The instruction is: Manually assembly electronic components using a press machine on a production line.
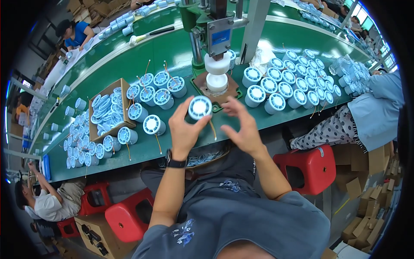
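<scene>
My left hand (184, 127) is closed around a light-blue round housing with a slotted, white-centred face (200, 107). Thin coloured wires dangle from it below my thumb. My right hand (242, 126) is a little to the right, its fingers spread and nothing in them. Just beyond both hands stands a bench press (220, 36) with a white upper block (217, 64) above a white round seat (217, 82) on a brown base plate. A gap shows between block and seat. More housings of the same kind (154, 124) stand on the green table left of my left hand.
A cardboard box (125, 103) holding light-blue rings stands at the left. Many housings (285, 90) stand in rows right of the press. Red stools (317, 168) are below the table edge. A person in light blue (375, 108) sits at the right; others work farther off.
</scene>
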`<state>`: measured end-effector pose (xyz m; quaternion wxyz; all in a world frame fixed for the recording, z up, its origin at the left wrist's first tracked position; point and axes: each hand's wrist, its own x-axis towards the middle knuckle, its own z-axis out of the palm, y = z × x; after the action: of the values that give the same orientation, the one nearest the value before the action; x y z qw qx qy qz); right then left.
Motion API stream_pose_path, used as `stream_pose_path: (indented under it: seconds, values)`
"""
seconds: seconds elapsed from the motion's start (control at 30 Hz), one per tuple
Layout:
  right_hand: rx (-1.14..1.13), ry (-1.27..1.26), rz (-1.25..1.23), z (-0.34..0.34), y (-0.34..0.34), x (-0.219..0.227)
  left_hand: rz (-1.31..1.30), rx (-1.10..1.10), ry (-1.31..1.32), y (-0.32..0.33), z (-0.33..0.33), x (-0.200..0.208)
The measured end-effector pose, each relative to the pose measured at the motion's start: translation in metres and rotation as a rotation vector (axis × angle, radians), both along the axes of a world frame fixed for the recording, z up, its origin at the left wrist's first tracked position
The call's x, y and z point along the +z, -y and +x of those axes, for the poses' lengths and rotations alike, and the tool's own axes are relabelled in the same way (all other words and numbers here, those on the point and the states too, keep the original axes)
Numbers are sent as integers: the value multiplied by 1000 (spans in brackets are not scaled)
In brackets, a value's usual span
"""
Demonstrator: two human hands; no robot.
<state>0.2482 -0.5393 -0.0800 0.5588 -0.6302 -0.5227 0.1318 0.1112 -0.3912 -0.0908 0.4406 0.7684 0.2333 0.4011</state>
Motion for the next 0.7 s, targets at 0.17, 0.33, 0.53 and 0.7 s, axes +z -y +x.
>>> stream_pose_path:
  seconds: [0.17,0.33,0.53,0.7]
  values:
    - [-201,-12,162,44,0,49,-13,-32,53,-30,50,22]
    - [-275,202,406,88,-44,133,-95,-73,63,-42,85,27]
    - [-55,86,690,161,-139,273,-104,-133,19,-47,102,27]
    - [537,-374,439,182,-171,306,-153,-221,141,-53,113,2]
